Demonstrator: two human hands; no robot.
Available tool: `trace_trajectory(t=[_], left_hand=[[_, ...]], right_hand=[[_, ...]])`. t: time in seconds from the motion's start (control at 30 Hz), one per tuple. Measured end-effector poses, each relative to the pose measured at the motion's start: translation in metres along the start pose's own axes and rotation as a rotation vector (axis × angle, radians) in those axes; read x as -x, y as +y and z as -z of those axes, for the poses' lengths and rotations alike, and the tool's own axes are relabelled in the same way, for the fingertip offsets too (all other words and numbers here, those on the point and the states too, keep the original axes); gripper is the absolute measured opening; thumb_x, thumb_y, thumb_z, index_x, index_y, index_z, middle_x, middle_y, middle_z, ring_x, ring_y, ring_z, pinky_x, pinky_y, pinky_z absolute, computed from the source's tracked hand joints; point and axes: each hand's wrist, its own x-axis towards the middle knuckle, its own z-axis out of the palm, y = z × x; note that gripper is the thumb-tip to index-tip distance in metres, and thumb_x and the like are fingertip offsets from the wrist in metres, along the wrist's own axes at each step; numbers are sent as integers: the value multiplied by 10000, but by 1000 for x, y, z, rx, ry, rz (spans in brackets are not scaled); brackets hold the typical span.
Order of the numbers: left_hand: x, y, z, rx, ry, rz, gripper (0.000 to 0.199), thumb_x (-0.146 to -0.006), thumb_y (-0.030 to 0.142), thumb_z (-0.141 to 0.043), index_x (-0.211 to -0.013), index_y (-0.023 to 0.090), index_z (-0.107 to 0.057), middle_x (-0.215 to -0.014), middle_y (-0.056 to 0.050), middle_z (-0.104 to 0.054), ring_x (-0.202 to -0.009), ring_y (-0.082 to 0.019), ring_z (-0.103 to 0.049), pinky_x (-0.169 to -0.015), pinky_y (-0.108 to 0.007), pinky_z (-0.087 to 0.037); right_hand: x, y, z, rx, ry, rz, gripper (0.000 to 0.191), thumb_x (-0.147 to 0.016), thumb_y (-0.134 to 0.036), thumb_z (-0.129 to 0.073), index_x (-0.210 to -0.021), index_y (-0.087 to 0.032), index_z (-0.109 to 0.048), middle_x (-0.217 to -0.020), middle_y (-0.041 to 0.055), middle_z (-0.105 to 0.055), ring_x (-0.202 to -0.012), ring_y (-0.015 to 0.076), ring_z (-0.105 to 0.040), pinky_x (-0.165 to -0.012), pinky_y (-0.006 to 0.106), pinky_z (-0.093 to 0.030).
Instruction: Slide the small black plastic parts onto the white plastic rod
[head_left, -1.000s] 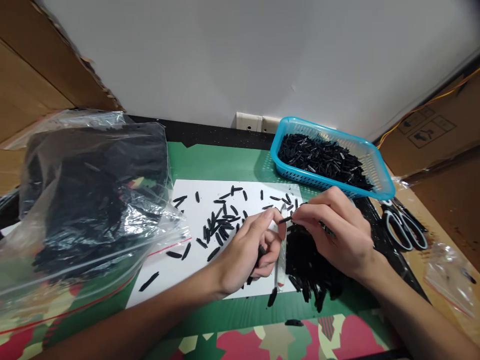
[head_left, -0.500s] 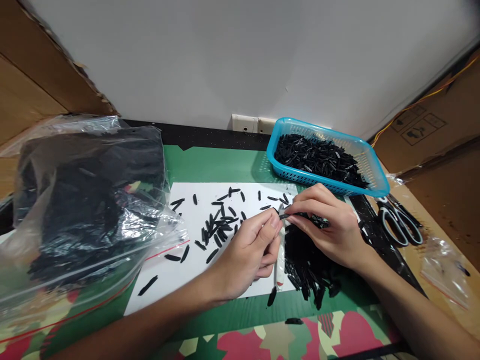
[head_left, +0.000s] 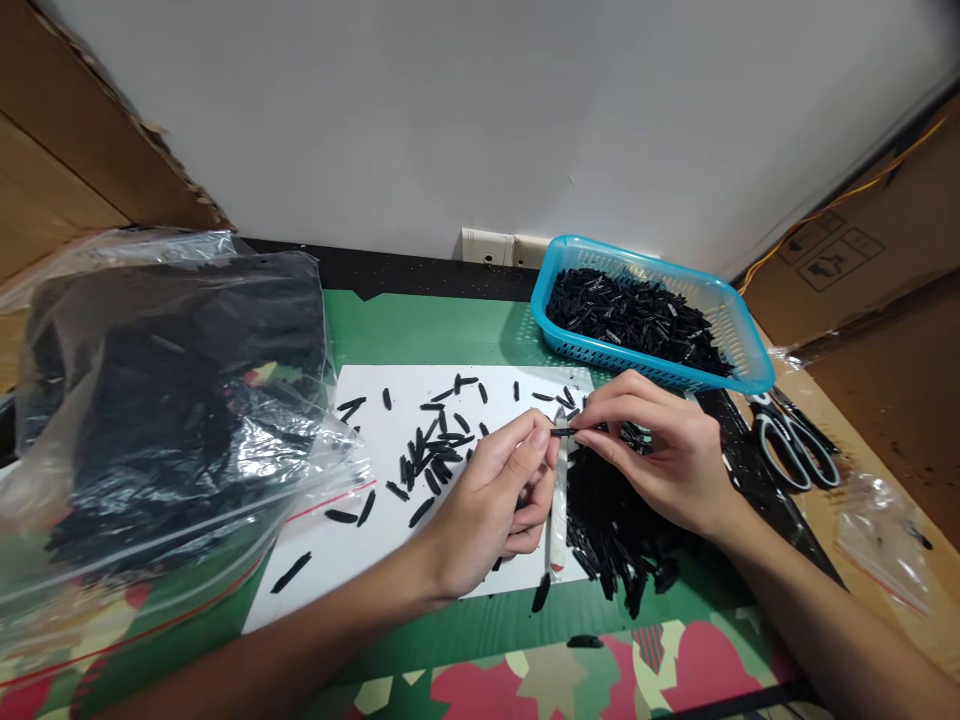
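Observation:
A thin black strip [head_left: 562, 432] is stretched level between my two hands. My left hand [head_left: 499, 495] pinches its left end between thumb and forefinger, the other fingers curled. My right hand [head_left: 656, 440] pinches the strip's right part with thumb and fingertips. Beneath them stands a white sheet of paper [head_left: 315, 590] with several short black pieces [head_left: 427, 455] scattered on it. A slim white-wrapped stick [head_left: 557, 530] lies lengthwise on the sheet between the hands. Under my right hand is a dense heap of black strips [head_left: 611, 510], partly hidden by it.
A blue basket [head_left: 652, 365] full of black pieces stands at the back right. Scissors [head_left: 795, 440] and a small clear bag [head_left: 881, 540] lie on the right. A large zip bag [head_left: 180, 400] of black material fills the left. Behind rises a wall with sockets [head_left: 487, 247].
My left hand has shifted slightly left, and more of the black strip shows between the fingertips. My right hand stays almost in place. The whole view has slid a little.

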Motion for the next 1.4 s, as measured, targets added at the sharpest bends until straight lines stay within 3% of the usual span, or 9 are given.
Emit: trace_trajectory(t=[0.13, 0.27, 0.37, 0.5, 0.63, 0.77, 0.97, 1.2, 1.4], left_hand=[[1, 2, -1, -11, 19, 15, 327, -1104, 524, -437, -937, 244, -463, -548, 118, -347, -415, -47, -224, -402, -122, -221], [2, 5, -1, -19, 30, 44, 353, -1091, 590, -392, -1035, 260, -505, -526, 117, -364, -386, -54, -247, -386, -125, -229], [3, 8, -1, -51, 32, 61, 433, -1075, 651, -340, -1241, 286, -505, -506, 109, -425, -357, -73, -261, -353, -130, -217], [3, 12, -3, -115, 36, 86, 637, -1047, 729, -251, -1504, 302, -370, -518, 79, -520, -348, -89, -277, -340, -136, -226], [1, 12, -4, -128, 27, 113, 742, -1026, 770, -227, -1600, 302, -262, -558, 61, -559, -366, -81, -278, -359, -141, -233], [2, 11, -5, -148, 45, 128, 773, -1024, 771, -267, -1640, 308, -200, -577, 66, -549, -355, -77, -279, -351, -147, -202], [4, 14, -8, -159, 61, 168, 735, -1029, 742, -363, -1635, 344, -242, -707, 58, -574, -375, -57, -304, -349, -159, -182], [4, 16, -9, -182, 65, 181, 808, -999, 787, -373, -1652, 333, -232, -620, 58, -557, -370, -64, -302, -360, -167, -177], [3, 16, -7, -149, 81, 190, 768, -988, 779, -419, -1629, 373, -295, -636, 76, -465, -415, -67, -259, -359, -155, -182]], right_hand=[[1, 0, 3, 160, 46, 97, 118, -968, -106, -733, -1017, -214, -730, -919, 45, -730, -850, 198, -669, -763, 358, -539], [2, 23, 31, 691, 314, 220, 156, -923, -143, -791, -1037, -245, -758, -952, 79, -768, -952, 289, -648, -886, 481, -455], [0, 43, 56, 914, 515, 33, 145, -955, -241, -788, -1097, -265, -797, -1044, 109, -792, -1058, 343, -607, -958, 537, -362], [-4, 36, 52, 635, 376, -73, 89, -950, -232, -793, -1037, -247, -797, -1023, 88, -774, -994, 294, -639, -903, 475, -442], [-4, -2, 14, 69, -66, 2, 91, -964, -147, -761, -992, -232, -776, -931, 23, -739, -906, 203, -636, -830, 369, -510], [-2, -21, -9, -72, -356, 33, 85, -1005, -167, -716, -1028, -205, -788, -996, 50, -715, -1004, 208, -585, -898, 365, -525], [-1, -14, -9, 29, -413, 109, 151, -1041, -194, -655, -1029, -219, -803, -1082, 83, -703, -1088, 244, -549, -912, 397, -523], [1, -14, -12, 66, -420, 85, 130, -1032, -212, -671, -978, -224, -789, -1088, 82, -705, -1073, 248, -561, -927, 418, -515], [3, -8, -13, 120, -384, 255, 185, -1004, -126, -667, -962, -239, -806, -987, 57, -690, -949, 224, -509, -839, 373, -475]])
